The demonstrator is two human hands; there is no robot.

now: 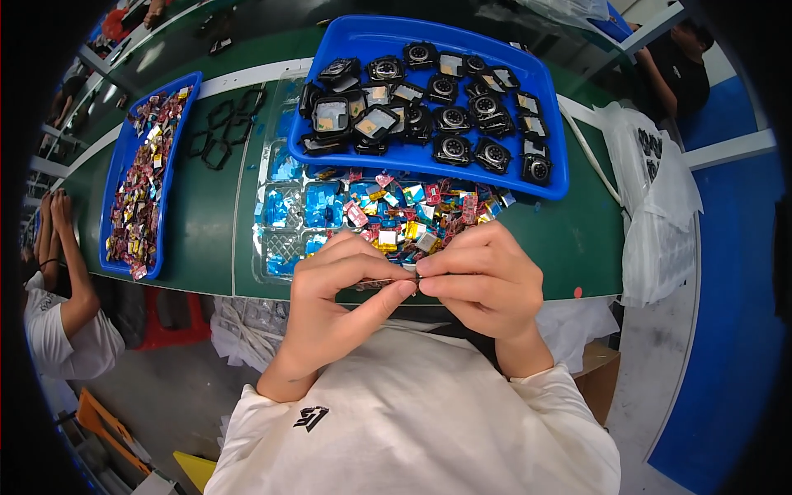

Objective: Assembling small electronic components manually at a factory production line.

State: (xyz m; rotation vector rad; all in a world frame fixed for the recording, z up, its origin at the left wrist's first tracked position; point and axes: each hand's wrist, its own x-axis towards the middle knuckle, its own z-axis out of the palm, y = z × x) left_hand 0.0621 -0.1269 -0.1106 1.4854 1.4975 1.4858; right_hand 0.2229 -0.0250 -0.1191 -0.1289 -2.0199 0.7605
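Note:
My left hand [337,290] pinches a small, thin reddish-brown circuit board [375,284] between thumb and fingers, just past the table's near edge. My right hand [488,279] meets it at the fingertips, closed on a tiny dark piece at the board's end; its kind is too small to tell. Right beyond the hands, a clear plastic compartment tray [261,247] holds a heap of small red boards [356,216], yellow-taped parts, silvery pieces and blue film. Overlapping that tray's far side is a blue bin [554,169] with several black watch cases [453,150], some showing round backs.
On the left stands a long blue tray [178,115] full of similar red and yellow parts. Black frames [218,153] lie beside it on the green table [202,239]. White plastic wrap [652,198] covers stacked trays at right. Co-workers sit at left [62,322] and far right [681,70].

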